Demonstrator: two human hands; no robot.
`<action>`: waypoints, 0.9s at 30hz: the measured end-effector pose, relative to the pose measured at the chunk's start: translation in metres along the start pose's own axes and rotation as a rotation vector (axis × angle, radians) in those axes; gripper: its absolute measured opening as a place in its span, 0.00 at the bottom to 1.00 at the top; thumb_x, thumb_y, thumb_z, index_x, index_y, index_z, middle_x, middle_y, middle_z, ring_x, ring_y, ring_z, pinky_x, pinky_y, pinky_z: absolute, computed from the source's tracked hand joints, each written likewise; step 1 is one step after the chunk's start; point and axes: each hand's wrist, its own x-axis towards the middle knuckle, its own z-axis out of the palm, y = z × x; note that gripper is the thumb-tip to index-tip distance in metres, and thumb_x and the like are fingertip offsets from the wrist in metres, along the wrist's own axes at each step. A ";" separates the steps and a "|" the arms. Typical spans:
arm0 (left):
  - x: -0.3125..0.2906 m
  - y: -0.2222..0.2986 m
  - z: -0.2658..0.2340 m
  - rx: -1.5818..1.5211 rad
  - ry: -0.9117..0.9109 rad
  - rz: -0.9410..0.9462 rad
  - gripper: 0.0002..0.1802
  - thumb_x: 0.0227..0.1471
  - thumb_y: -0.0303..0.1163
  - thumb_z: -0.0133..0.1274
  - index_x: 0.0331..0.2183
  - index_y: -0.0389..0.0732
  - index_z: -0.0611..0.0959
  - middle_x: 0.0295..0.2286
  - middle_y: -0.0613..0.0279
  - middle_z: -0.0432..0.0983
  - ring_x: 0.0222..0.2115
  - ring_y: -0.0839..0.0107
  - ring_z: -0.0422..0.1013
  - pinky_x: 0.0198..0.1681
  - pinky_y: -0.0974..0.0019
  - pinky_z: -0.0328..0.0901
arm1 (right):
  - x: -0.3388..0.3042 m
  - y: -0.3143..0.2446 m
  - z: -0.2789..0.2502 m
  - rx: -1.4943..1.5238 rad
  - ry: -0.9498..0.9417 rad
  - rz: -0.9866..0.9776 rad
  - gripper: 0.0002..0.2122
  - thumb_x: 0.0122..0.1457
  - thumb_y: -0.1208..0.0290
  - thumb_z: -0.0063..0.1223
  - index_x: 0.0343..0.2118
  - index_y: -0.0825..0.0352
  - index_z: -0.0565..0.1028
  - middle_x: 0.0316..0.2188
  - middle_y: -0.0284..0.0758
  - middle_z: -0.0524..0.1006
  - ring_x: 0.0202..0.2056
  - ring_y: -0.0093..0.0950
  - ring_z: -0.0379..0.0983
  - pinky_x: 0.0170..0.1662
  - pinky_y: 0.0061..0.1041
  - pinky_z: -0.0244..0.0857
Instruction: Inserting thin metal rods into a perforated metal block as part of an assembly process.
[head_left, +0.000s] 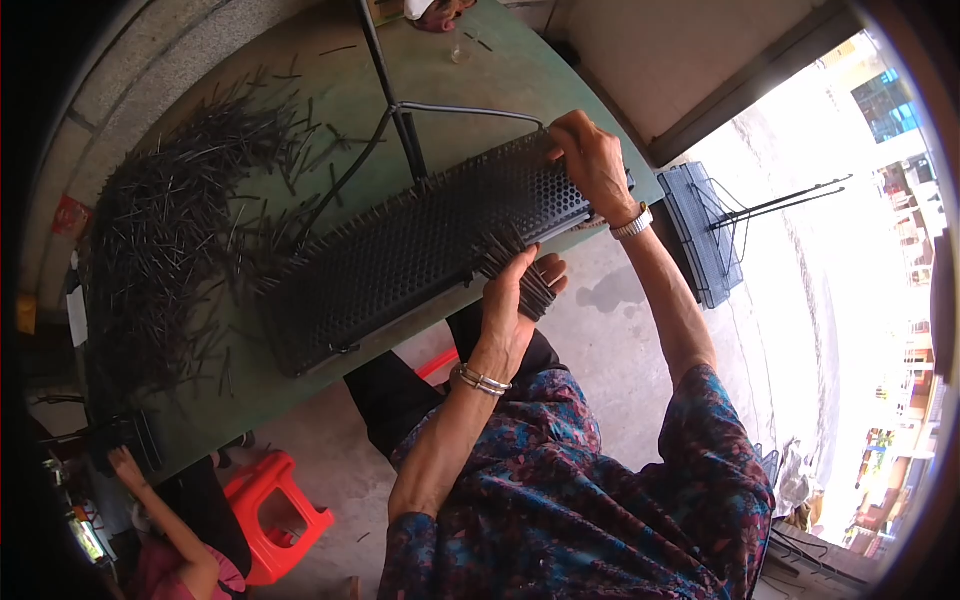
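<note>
A long black panel (pixel 400 250) full of round holes lies slanted along the table's near edge. Thin black sticks stand up in a row along its far side. My left hand (pixel 515 300), below the panel's near edge, is closed around a bundle of short black sticks (pixel 537 297). At the panel's right end is my right hand (pixel 595 160), its thumb and fingertips pinched together over the holes. Whatever those fingertips hold is too small or hidden to make out.
A large heap of loose black sticks (pixel 165 230) covers the green table's left side, with others scattered beside it. A black metal stand (pixel 390 105) rises behind the panel. A red stool (pixel 275 515) and another person's hand (pixel 125 468) are at lower left. Dark panels (pixel 705 235) stand at right.
</note>
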 end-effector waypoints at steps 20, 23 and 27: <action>-0.006 0.002 0.004 0.151 0.043 0.002 0.11 0.57 0.38 0.52 0.37 0.41 0.76 0.20 0.66 0.71 0.21 0.76 0.67 0.30 0.61 0.68 | 0.016 0.022 0.004 -0.059 -0.251 -0.328 0.06 0.56 0.71 0.53 0.34 0.66 0.75 0.29 0.38 0.77 0.31 0.36 0.76 0.34 0.32 0.69; -0.006 0.002 0.003 0.161 0.059 0.027 0.11 0.58 0.40 0.52 0.37 0.42 0.76 0.20 0.65 0.71 0.20 0.76 0.67 0.28 0.62 0.68 | 0.008 0.021 0.009 -0.117 -0.203 -0.313 0.07 0.55 0.69 0.53 0.35 0.63 0.77 0.32 0.37 0.76 0.33 0.38 0.74 0.36 0.33 0.68; -0.009 0.002 0.006 0.175 0.075 0.076 0.12 0.58 0.41 0.52 0.37 0.44 0.76 0.21 0.65 0.72 0.20 0.76 0.67 0.27 0.64 0.67 | 0.007 0.013 0.010 -0.175 -0.220 -0.259 0.07 0.56 0.67 0.53 0.35 0.62 0.77 0.31 0.36 0.76 0.32 0.38 0.74 0.34 0.33 0.67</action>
